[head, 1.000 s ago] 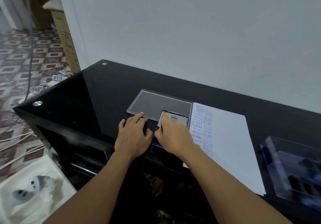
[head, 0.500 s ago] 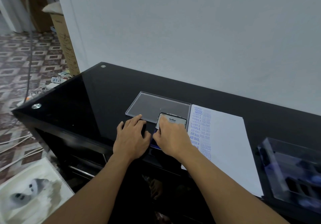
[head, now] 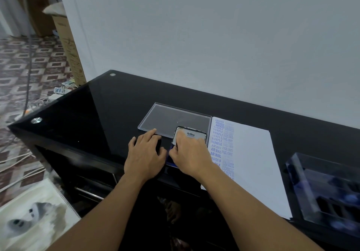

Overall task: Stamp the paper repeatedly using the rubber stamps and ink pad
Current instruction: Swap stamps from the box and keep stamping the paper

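Black glass desk [head: 101, 114] against a pale wall, head view looking down. Near to far:
- left hand [head: 145, 154] lies flat on the glass just left of the ink pad [head: 192, 135], fingers spread, holding nothing
- right hand [head: 190, 153] sits on the pad, fingertips curled over the near-left edge of its silver Artline lid, which looks tilted up
- blue strip [head: 172, 163] shows between the hands, probably the inked face
- paper [head: 251, 153] lies just right of the pad, two columns of blue prints down its left edge
- clear box [head: 319, 158] at near right holds the rubber stamps [head: 341, 200]
- clear flat tray [head: 171, 117] lies beyond the pad

Risks, my read:
- glass is glossy, so the pad base can skate if the lid is pulled without the left hand pinning it
- fingers next to wet ink could smear the sheet
- paper is loose and may shift under a stamp

Can't tell or can't see:
- whether the lid is being opened or shut
- pad base, which is under the right hand
- any stamp in either hand
- stamps in the box, just blur
- lower prints, cut off by the right forearm
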The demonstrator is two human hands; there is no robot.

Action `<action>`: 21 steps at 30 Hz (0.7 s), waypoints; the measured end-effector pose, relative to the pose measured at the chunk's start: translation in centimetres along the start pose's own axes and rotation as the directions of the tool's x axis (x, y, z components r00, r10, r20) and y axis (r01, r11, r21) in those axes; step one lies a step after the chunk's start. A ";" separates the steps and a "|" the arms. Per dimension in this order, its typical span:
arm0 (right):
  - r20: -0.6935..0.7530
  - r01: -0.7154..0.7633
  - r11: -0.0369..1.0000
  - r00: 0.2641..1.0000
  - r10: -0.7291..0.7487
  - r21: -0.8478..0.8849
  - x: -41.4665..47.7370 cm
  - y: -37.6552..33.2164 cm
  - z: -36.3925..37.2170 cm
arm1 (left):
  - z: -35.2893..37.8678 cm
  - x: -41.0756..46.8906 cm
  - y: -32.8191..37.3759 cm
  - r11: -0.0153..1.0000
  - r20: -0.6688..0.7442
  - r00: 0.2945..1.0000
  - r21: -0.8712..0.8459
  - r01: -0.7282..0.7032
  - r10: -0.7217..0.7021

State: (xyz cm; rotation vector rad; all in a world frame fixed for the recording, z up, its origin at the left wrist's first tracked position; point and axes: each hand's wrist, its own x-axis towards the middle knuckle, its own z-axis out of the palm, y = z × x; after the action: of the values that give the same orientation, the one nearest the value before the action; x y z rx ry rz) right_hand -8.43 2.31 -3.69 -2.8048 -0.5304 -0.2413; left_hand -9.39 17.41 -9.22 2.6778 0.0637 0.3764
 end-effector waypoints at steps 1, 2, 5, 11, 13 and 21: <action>0.002 -0.002 1.000 1.000 0.002 0.004 0.0 0.0 0.0 | 0.1 0.0 0.0 1.000 0.000 1.000 -0.001 0.002 -0.002; 0.002 -0.005 1.000 1.000 0.005 0.005 0.0 0.0 0.0 | 0.1 0.0 0.0 1.000 -0.001 1.000 -0.001 0.002 -0.002; 0.001 -0.012 1.000 1.000 0.012 0.001 0.1 0.1 0.0 | 0.2 -0.1 0.1 1.000 -0.013 1.000 -0.010 0.002 -0.002; -0.005 -0.017 1.000 1.000 0.017 0.024 -0.1 0.0 0.0 | 0.2 -0.1 0.0 1.000 -0.012 1.000 -0.002 0.002 -0.002; -0.002 -0.019 1.000 1.000 0.019 0.021 -0.1 -0.1 0.0 | 0.2 -0.1 0.0 1.000 -0.014 1.000 -0.003 0.003 -0.003; -0.002 -0.042 0.999 0.999 0.042 0.028 -0.4 0.1 -1.2 | -0.1 -0.3 0.1 1.000 0.003 1.000 -0.013 0.002 -0.002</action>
State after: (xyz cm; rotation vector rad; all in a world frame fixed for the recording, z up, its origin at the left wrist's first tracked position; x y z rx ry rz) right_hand -8.92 1.68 -2.70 -2.7852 -0.4703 -0.2272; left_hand -9.69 17.37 -9.15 2.6655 0.0629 0.3706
